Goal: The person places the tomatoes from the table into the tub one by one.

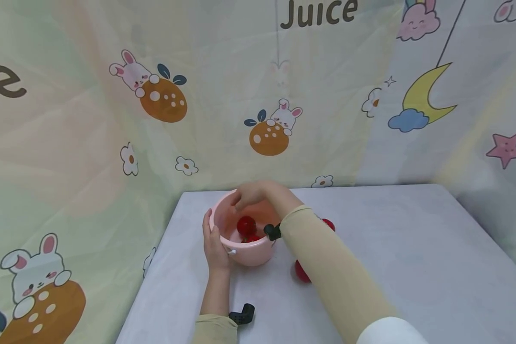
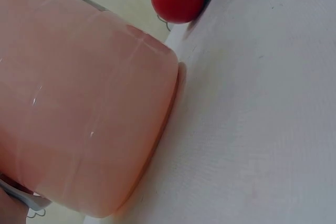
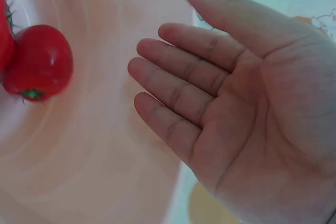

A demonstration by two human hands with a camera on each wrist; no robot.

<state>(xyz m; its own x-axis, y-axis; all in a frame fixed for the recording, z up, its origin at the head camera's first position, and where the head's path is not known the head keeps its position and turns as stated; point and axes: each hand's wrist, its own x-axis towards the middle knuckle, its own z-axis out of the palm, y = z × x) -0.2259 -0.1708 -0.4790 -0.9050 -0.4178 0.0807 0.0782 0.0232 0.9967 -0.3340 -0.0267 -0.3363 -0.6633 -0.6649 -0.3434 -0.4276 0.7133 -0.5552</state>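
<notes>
Inside the pink bucket (image 1: 251, 256), tomatoes (image 3: 44, 61) likely bruise, so cup their middles; right grip (image 3: 247, 93) outstretched, empty, left grip (image 1: 215, 246) straight-fingered alongside.

The word "Juice" (image 1: 319, 17) stands in dark brown letters on the backdrop (image 1: 223, 57), near the top middle of the head view. At its left side, a cut-off word (image 1: 5, 82) ends in a dark "e". Outlined letters (image 1: 512, 11) at top right seem to begin with "a"; the edge crops them.

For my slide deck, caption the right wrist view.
Empty right hand over the rim of a pink bucket holding red tomatoes.
</notes>
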